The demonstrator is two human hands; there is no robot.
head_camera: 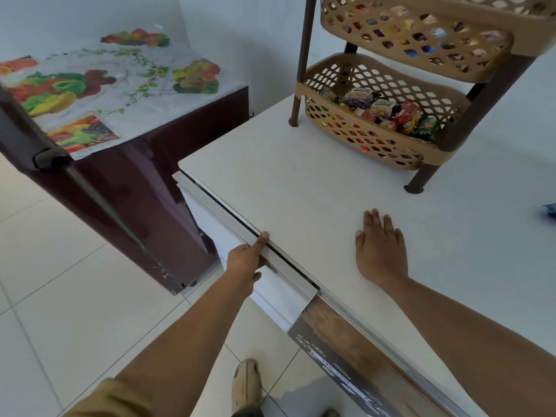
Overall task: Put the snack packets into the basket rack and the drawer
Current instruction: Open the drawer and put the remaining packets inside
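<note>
while the left hand (245, 261) gripped the drawer (273, 296) by its metal top edge, thumb lying along the top and fingers curled beneath, the right hand (380, 251) rested flat on the white counter (301, 191), fingers straight and close together, holding nothing. the drawer showed only a thin dark gap under the counter edge. snack packets (388, 112) lay heaped in the lowest basket of the tan basket rack (346, 127) (more showed through the lattice of the tier above), well apart from both hands. one blue packet (550, 210) lay at the counter's far right. a maroon fridge (150, 182) stood to the left.
</note>
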